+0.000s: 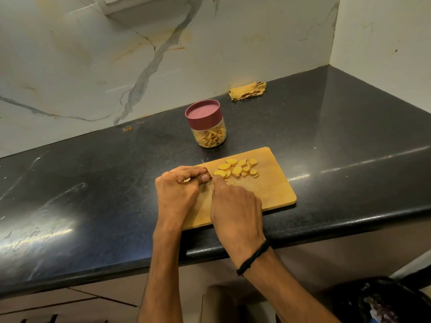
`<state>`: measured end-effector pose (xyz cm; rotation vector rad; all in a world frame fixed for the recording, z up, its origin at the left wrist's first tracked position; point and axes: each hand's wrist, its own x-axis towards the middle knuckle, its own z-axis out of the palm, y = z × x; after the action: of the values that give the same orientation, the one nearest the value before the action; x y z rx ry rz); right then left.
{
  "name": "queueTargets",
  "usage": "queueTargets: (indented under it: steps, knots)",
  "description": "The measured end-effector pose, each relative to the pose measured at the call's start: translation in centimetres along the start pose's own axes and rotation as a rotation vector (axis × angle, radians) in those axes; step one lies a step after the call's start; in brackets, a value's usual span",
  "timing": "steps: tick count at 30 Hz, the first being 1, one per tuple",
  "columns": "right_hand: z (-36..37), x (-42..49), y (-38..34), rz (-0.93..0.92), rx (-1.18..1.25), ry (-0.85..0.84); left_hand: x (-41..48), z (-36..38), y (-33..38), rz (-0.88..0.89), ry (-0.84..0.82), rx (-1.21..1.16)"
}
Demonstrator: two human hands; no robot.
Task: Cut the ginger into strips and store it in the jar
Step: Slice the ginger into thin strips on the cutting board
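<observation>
Cut ginger (236,170) on board (275,190), centre frame.
Pinned piece (187,180) under curled left hand (177,190) to steady it; gripped knife (207,168) in right hand (233,206), forefinger forward for control.

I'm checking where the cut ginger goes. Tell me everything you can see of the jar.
The jar is small, round and clear, glass or plastic by its look, with a wide maroon lid closed on top. It stands upright on the black countertop, just behind the wooden cutting board and apart from it. Pale yellow ginger strips lie inside. Nothing else touches it.
</observation>
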<state>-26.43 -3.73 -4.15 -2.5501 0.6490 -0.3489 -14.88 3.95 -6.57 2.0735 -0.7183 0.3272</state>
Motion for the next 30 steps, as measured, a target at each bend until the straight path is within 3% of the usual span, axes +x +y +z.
queueTargets:
  steps: [9, 30]
  knots:
    - [-0.4, -0.3, -0.3, 0.02, -0.035, -0.064, -0.2, 0.1, 0.1, 0.036, -0.017, 0.065]
    - [0.3, -0.5, -1.2, 0.03, -0.128, -0.023, -0.3, 0.3, 0.2, 0.021, -0.019, 0.025]
